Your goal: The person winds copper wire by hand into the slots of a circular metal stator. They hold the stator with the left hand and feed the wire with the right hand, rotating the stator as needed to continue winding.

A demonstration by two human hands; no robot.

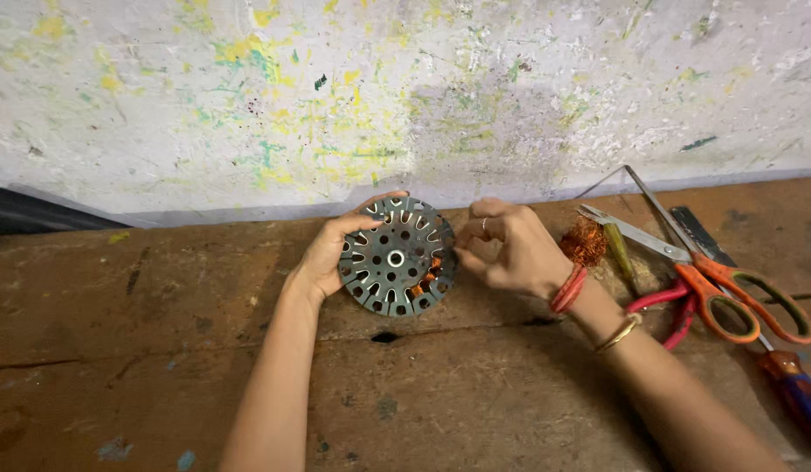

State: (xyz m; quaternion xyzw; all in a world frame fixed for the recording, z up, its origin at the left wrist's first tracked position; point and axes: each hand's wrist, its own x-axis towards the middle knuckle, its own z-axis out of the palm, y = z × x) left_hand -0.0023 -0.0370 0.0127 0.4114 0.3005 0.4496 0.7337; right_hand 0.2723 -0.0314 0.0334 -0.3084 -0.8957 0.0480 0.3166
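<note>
While my left hand [322, 258] clamps the slotted metal disc [396, 256], my right hand [506, 249] pinches its edge. I see 2 scissors [729, 284], a copper wire tangle [584, 240] and a screwdriver [794, 385] lying right of it.

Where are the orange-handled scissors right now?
In the head view, the orange-handled scissors lie on the wooden bench at the far right, beyond the right hand, beside a clump of copper wire.

right hand [508, 249] fingertips hidden behind slotted metal disc [397, 256], screwdriver [794, 389] handle cut off by right edge
</note>
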